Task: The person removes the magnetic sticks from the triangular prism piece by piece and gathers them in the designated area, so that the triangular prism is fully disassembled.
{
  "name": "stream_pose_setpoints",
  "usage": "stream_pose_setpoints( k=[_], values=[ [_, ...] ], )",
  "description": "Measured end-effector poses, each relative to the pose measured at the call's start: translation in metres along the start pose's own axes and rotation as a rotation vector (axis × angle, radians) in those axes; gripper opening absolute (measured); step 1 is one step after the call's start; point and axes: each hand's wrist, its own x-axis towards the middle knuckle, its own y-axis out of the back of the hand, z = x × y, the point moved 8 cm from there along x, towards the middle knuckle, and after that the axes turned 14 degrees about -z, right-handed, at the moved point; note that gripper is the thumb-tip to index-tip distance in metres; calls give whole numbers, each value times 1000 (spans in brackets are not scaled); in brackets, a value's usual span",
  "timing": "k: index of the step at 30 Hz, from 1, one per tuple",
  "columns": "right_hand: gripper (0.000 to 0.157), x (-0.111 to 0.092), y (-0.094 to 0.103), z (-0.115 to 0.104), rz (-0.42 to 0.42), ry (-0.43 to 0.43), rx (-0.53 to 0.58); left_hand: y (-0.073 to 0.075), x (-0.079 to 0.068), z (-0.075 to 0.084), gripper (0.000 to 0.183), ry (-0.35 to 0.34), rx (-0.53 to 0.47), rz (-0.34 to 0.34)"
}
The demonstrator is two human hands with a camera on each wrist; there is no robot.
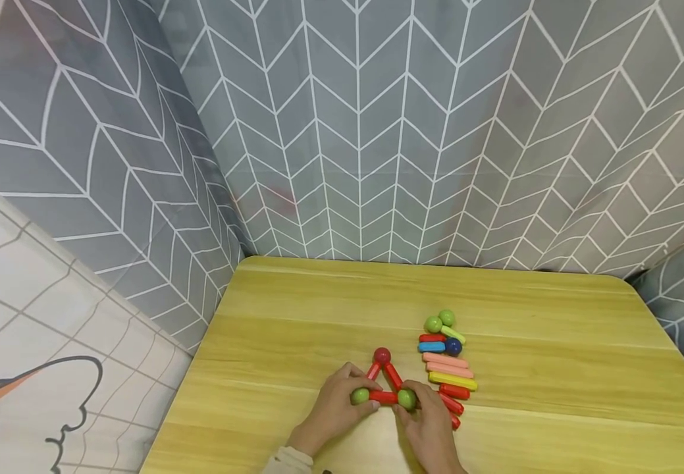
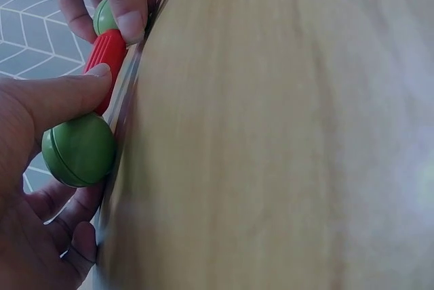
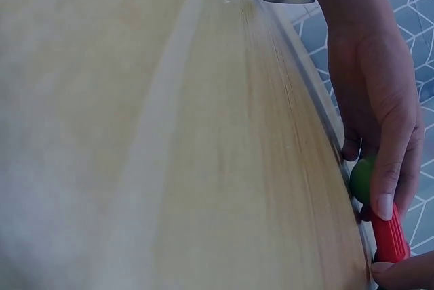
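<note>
On the table, red rods and balls form a triangle, with a red ball (image 1: 382,356) at its far corner. A green ball (image 1: 360,396) makes the near left corner, and another green ball (image 1: 406,399) the near right one. Between these two lies a red rod (image 1: 384,397). My left hand (image 1: 337,401) grips the left corner, its thumb against the near red rod (image 2: 108,53) in the left wrist view. The right hand (image 1: 427,424) pinches the right green ball, its fingers partly covering it. In the right wrist view its thumb reaches toward the red rod (image 3: 390,236).
Right of the triangle lie loose pieces: two green balls (image 1: 446,318), a dark blue ball (image 1: 453,347), a blue rod (image 1: 432,347), pink rods (image 1: 448,370), a long yellow rod (image 1: 453,380) and several red rods (image 1: 454,392). A patterned grey curtain (image 1: 377,131) hangs behind the wooden table (image 1: 555,368).
</note>
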Motion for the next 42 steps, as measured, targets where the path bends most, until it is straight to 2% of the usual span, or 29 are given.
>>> stream_pose_setpoints(
  k=[12, 19, 29, 38, 42],
  values=[
    [36, 1, 3, -3, 38, 42, -30, 2, 0, 0, 22, 1, -10, 0],
    [33, 2, 2, 0, 16, -10, -1, 2, 0, -1, 24, -11, 3, 10],
    [32, -1, 2, 2, -37, -57, 27, 0, 0, -2, 25, 18, 10, -10],
    [37, -1, 16, 3, 1, -71, 83, 2, 0, 1, 25, 22, 33, 13],
    [42, 0, 24, 9, 17, -81, 142, 1, 0, 0, 25, 25, 36, 7]
  ],
)
